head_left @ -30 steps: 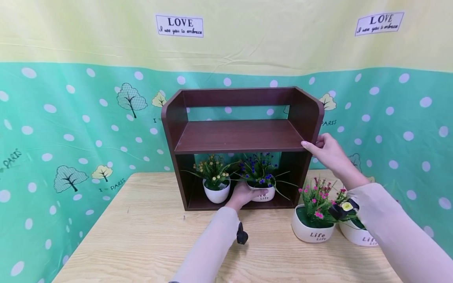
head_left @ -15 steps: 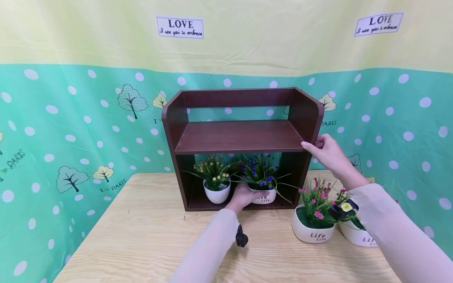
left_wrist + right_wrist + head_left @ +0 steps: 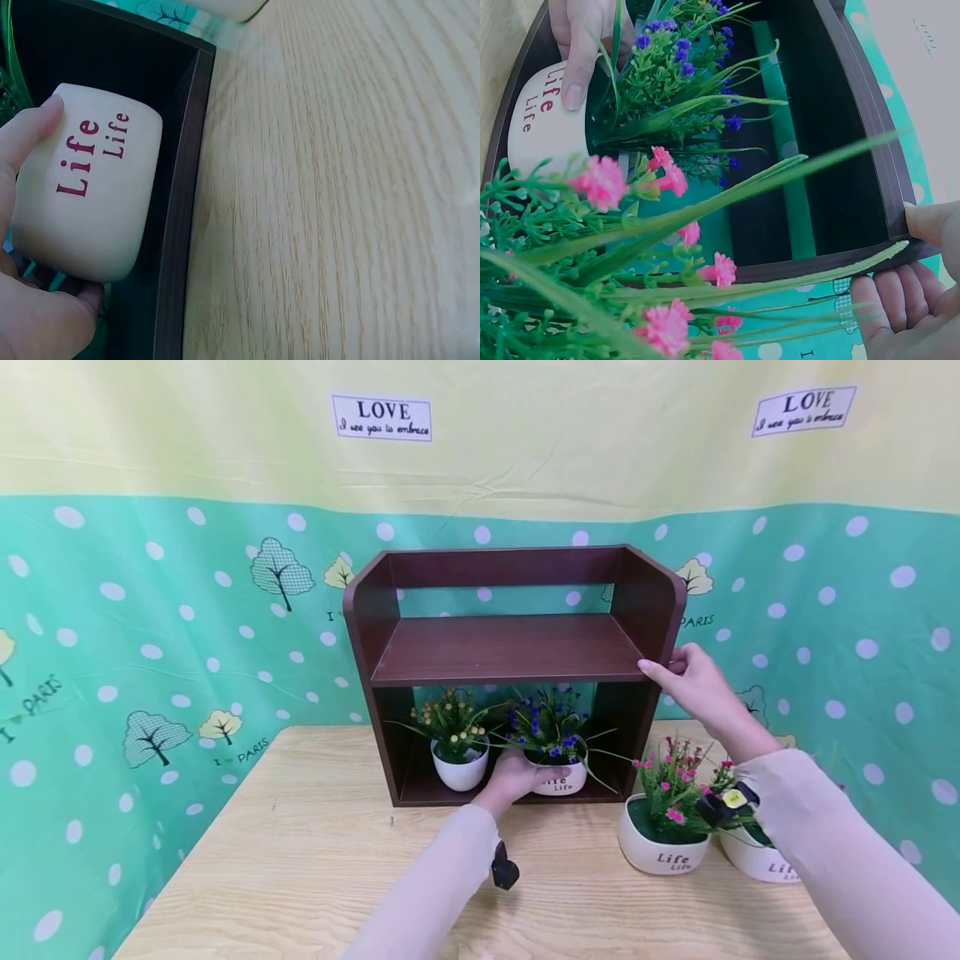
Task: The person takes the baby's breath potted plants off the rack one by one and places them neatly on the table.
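Observation:
My left hand (image 3: pixel 513 778) grips a white oval flower pot (image 3: pixel 564 782) marked "Life" that holds blue flowers (image 3: pixel 558 727). In the left wrist view the thumb (image 3: pixel 34 127) lies on the front of the pot, with fingers round its side. This pot stands in the lower compartment of a dark brown wooden shelf (image 3: pixel 510 647), near the front edge. Up at the shelf's right side panel, my right hand (image 3: pixel 703 692) holds the front edge, thumb at the front and fingers behind. A white pot with yellow flowers (image 3: pixel 459 768) stands just left of my left hand.
On the table (image 3: pixel 300 860), right of the shelf, stands a pot with pink flowers (image 3: pixel 663 852). Another white pot (image 3: pixel 765 858) beside it is partly hidden by my right forearm. A patterned curtain (image 3: pixel 150 635) hangs behind the shelf.
The pot with blue flowers has come slightly forward and right in the compartment, with my left hand on it. My left forearm has shifted slightly left. The right hand stays on the shelf.

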